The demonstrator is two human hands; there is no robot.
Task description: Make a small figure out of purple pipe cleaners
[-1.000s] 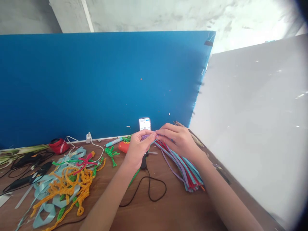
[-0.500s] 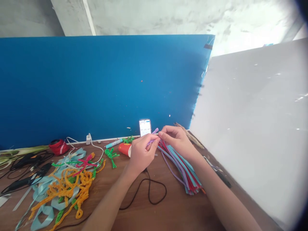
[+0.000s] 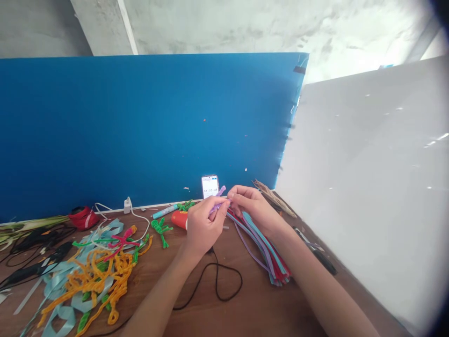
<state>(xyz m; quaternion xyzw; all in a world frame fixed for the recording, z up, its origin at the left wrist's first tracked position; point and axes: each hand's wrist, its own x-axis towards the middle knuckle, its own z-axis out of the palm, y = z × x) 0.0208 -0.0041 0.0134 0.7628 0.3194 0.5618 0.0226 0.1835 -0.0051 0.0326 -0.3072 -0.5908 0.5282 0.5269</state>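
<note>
My left hand (image 3: 205,222) is closed on a twisted purple pipe cleaner (image 3: 221,190), whose tip sticks up past the fingers. Thumb and fingertips of my right hand (image 3: 255,207) pinch at the same purple piece, close against my left fingertips; the exact contact is partly hidden. Under my right wrist lies a bundle of pipe cleaners (image 3: 268,255) in red, blue and purple. Behind my left hand are a red paper cup (image 3: 178,219) on its side and a small green pipe-cleaner figure (image 3: 162,229). A phone (image 3: 209,185) showing a running timer leans upright behind both hands.
On the left are tangled orange pipe cleaners (image 3: 101,276), light blue ribbon (image 3: 63,311), a pink pipe-cleaner figure (image 3: 122,242) and a red roll (image 3: 83,218). A black cable (image 3: 216,264) loops in front. A blue partition (image 3: 147,126) stands behind; dried husks (image 3: 275,199) lie right.
The fingers of both hands have shifted slightly around the purple pipe cleaner, and its tip now stands at a different angle. The whole view has drifted a little.
</note>
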